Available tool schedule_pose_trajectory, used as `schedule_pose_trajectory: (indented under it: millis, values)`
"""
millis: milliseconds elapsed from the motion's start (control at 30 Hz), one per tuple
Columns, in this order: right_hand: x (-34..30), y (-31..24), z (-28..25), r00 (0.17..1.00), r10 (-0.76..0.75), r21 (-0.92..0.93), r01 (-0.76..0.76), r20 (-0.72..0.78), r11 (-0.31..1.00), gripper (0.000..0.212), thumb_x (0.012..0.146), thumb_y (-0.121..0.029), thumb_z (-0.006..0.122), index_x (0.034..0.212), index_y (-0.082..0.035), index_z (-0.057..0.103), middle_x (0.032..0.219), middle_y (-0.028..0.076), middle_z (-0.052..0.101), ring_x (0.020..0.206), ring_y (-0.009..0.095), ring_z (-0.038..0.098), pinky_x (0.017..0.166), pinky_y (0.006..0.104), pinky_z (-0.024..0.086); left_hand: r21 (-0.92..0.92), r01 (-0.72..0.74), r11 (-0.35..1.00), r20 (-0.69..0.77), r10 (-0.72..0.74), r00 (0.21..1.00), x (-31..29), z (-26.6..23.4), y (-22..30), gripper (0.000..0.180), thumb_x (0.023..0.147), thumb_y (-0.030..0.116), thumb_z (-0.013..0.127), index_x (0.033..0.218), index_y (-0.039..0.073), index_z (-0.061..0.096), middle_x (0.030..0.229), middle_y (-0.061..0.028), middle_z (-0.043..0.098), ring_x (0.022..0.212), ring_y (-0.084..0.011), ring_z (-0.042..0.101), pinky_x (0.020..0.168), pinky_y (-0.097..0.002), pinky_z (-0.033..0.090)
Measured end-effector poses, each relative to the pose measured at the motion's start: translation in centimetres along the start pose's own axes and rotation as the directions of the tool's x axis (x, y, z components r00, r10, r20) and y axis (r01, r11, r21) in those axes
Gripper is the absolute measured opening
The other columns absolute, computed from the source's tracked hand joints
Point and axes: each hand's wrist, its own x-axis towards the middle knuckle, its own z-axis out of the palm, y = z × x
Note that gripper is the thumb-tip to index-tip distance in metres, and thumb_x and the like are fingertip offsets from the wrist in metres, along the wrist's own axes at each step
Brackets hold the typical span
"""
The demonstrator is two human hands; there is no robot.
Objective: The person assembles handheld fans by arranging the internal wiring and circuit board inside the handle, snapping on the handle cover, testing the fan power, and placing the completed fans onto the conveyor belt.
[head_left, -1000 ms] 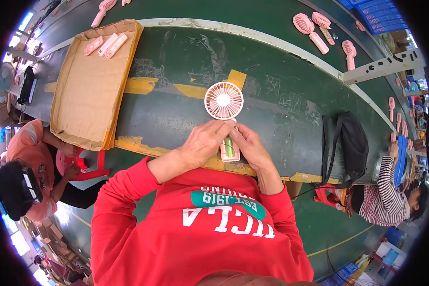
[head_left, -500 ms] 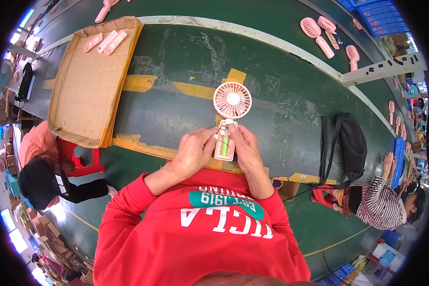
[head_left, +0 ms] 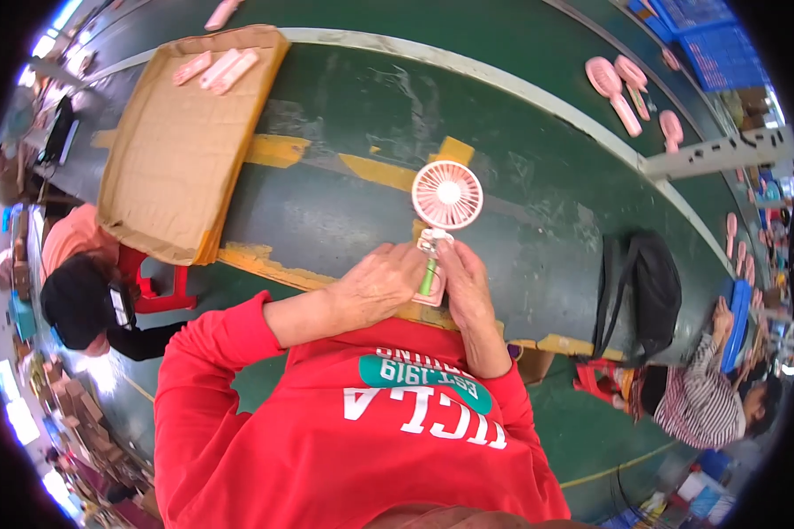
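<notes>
A small pink handheld fan [head_left: 447, 194] lies over the near part of the bench, its round grille pointing away from me. Its handle is uncovered, and a green cylindrical battery [head_left: 428, 277] shows inside. My left hand [head_left: 381, 280] covers the handle's left side with fingers bent in at the neck; the fingertips are partly hidden. From the right, my right hand [head_left: 469, 286] grips the handle's edge, thumb near the joint below the fan head. Whether the left fingers also hold a tiny part cannot be made out.
A shallow cardboard tray [head_left: 163, 159] at left holds several pink handle pieces [head_left: 229, 70]. A black bag [head_left: 653, 286] lies at right. Beyond the pale rail [head_left: 468, 75] are more pink fans [head_left: 610, 88] and blue crates [head_left: 723, 53]. Other people sit at both sides.
My left hand has moved across the handle and now hides more of it and the battery. The whole view has shifted a little; the right hand keeps its hold.
</notes>
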Motion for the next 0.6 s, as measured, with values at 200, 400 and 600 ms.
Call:
schedule_pose_trajectory:
  millis: [200, 400, 600]
  values:
    - [-0.3, 0.1, -1.0, 0.999, -0.036, -0.076, 0.036, -0.003, 0.997, 0.031, 0.094, -0.017, 0.049, 0.117, 0.003, 0.052, 0.105, 0.008, 0.060, 0.091, 0.012, 0.059, 0.077, 0.0254, 0.048, -0.378, 0.017, 0.926, -0.089, -0.055, 0.995, 0.4, 0.5, -1.9, 0.030, 0.073, 0.008, 0.056, 0.101, -0.003, 0.056, 0.095, -0.0184, 0.057, 0.087, -0.0328, 0.058, 0.074, -0.0390, 0.048]
    - [-0.5, -0.9, -0.5, 0.999, 0.003, -0.007, -0.003, 0.037, 1.000, 0.033, 0.093, -0.019, 0.048, 0.118, 0.003, 0.050, 0.102, 0.014, 0.062, 0.090, 0.020, 0.062, 0.077, 0.0297, 0.051, -0.311, 0.239, 0.920, -0.546, -0.379, 0.747, -1.4, -5.7, -11.5, 0.016, 0.077, 0.005, 0.057, 0.091, 0.003, 0.062, 0.083, -0.0183, 0.060, 0.079, -0.0341, 0.060, 0.069, -0.0401, 0.050]
    - [-0.1, -1.0, -0.3, 1.000, 0.019, 0.000, -0.019, 0.024, 1.000, 0.036, 0.092, -0.021, 0.051, 0.118, 0.004, 0.050, 0.102, 0.018, 0.062, 0.093, 0.025, 0.063, 0.080, 0.0336, 0.051, 0.027, 0.774, 0.633, -0.718, -0.527, 0.456, -3.2, -7.2, -28.9, 0.024, 0.077, 0.015, 0.056, 0.099, 0.005, 0.059, 0.099, -0.0165, 0.058, 0.090, -0.0332, 0.058, 0.075, -0.0421, 0.048]
